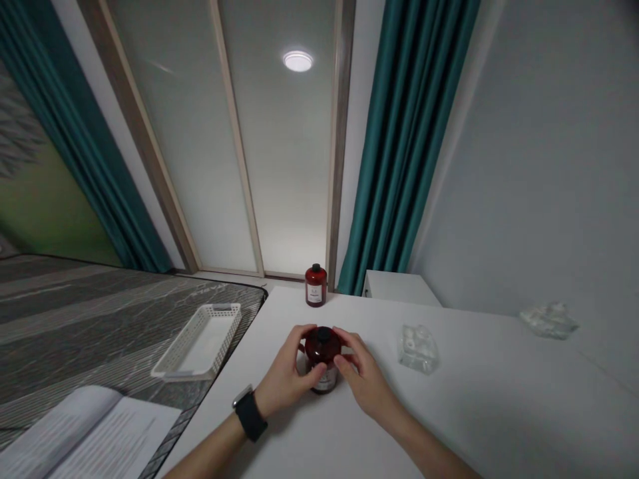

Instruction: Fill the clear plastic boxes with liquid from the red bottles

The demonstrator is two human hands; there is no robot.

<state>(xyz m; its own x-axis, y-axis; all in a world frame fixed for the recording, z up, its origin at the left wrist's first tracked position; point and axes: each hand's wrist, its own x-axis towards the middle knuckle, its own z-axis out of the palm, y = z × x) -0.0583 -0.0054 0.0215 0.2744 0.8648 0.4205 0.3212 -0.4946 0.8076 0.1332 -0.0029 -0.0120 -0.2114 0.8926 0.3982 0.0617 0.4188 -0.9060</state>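
Note:
A dark red bottle (323,347) with a black cap and a pale label stands upright on the white table (369,426), between both my hands. My left hand (292,372), with a black watch on its wrist, is wrapped round the bottle's left side, thumb across the front. On the opposite side, the fingers and thumb of my right hand (362,376) curve against it. Farther back, a second red bottle (315,286) with a dark cap and white label stands near the table's far edge.
Right of my hands lies a clear plastic packet (418,349), with a crumpled clear bag (549,320) farther right by the wall. On the bed at left are a white perforated basket (219,339) and an open book (90,432). A white cabinet (399,288) stands beyond the table.

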